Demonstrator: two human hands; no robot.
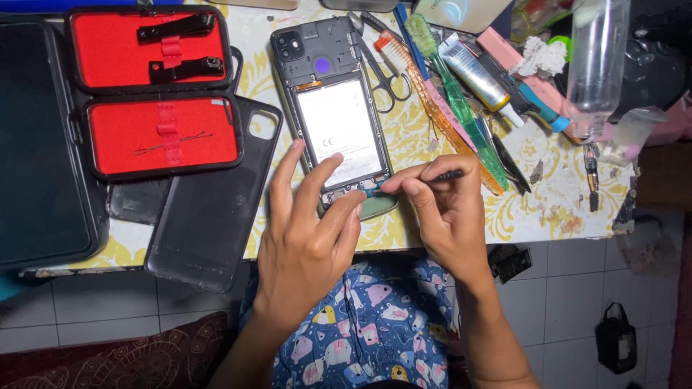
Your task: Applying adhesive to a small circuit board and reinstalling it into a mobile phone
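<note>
The person is leaning over an opened black smartphone with its back cover off and its silver battery showing [335,122], which is lying flat on the yellow-and-white patterned tablecloth [555,205], near the table's front edge. The left hand [306,230] is resting at the phone's 6 o'clock end, fingers spread apart, the fingertips pressing on the lower left corner and the thumb bracing the bottom edge. The right hand [443,205] is sitting at about 4 o'clock from the phone, its thumb and forefinger pinched together on a thin black pointed tool [441,175], whose tip is touching the phone's bottom section.

At 9 o'clock from the phone, a black plastic back cover [209,209] is lying flat, partly under an open black case with red lining [155,90]. At 3 o'clock, small steel scissors [382,72], an orange comb [432,108] and a green translucent toothbrush [458,101] are lying side by side. A clear plastic bottle [598,61] is standing at 2 o'clock.
</note>
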